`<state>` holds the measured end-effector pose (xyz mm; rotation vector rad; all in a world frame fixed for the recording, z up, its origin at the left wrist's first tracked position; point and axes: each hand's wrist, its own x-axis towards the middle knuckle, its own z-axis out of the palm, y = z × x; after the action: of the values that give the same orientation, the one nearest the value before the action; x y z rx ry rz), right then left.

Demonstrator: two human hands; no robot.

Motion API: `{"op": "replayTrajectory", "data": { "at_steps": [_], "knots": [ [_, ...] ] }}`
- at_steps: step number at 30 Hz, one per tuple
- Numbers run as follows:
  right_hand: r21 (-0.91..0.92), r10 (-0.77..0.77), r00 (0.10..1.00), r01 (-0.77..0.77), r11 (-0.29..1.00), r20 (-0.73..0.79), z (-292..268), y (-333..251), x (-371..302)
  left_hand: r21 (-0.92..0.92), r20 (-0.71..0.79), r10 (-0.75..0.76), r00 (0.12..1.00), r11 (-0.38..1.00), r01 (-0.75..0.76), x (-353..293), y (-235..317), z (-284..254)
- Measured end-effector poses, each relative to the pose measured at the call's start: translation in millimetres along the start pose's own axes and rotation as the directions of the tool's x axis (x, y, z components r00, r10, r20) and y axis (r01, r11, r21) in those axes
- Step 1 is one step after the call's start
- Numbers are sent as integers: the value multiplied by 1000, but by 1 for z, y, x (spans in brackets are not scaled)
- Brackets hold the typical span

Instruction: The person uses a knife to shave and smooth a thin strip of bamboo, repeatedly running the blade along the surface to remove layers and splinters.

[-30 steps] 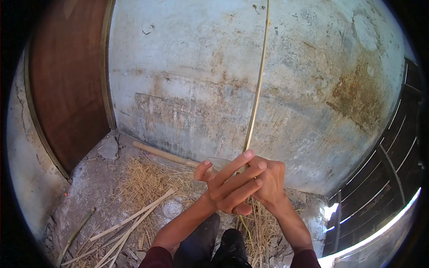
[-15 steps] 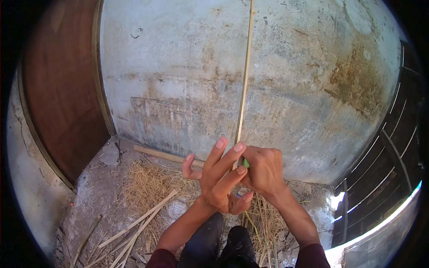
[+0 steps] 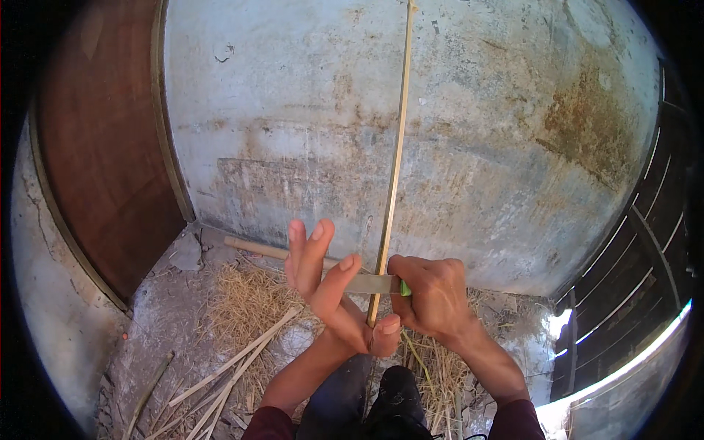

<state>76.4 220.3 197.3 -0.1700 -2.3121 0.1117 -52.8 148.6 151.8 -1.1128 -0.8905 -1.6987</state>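
My right hand [image 3: 438, 299] is closed round the green handle of a knife [image 3: 369, 284]. The blade points left and lies across a long, thin pale strip [image 3: 397, 169] that looks like split bamboo. That strip runs from the top of the view down to my hands. My left hand [image 3: 334, 304] is open, with its fingers raised and spread beside the blade tip. The strip's lower part passes by the left palm and thumb. Where its bottom end lies is hard to make out between the hands and legs.
A stained pale wall [image 3: 293, 110] rises in front, with a brown door [image 3: 110, 147] at left and dark slats [image 3: 623, 293] at right. Shavings [image 3: 246, 308], several loose strips [image 3: 235, 367] and a pole [image 3: 257, 248] lie on the floor.
My left hand has shifted left and a little down, its fingers swinging away from the strip. The knife blade, hidden before, now shows. The right hand is slightly lower.
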Motion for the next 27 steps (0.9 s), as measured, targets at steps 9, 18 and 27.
{"op": "replayTrajectory", "data": {
  "at_steps": [9, 18, 27],
  "knots": [
    [5, 14, 1000, -14, 1000, 21, 4, 3, 11, 112, -34, 109, 993, 988, -105, -7, -2, -5],
    [-134, 41, 999, -44, 990, -22, 13, 8, 17, 114, -42, 160, 986, 981, -154, -11, -6, -2],
    [-267, 126, 982, -160, 950, -140, 20, 50, 54, 88, 19, 161, 987, 983, -163, -26, -10, 3]
  ]
}}
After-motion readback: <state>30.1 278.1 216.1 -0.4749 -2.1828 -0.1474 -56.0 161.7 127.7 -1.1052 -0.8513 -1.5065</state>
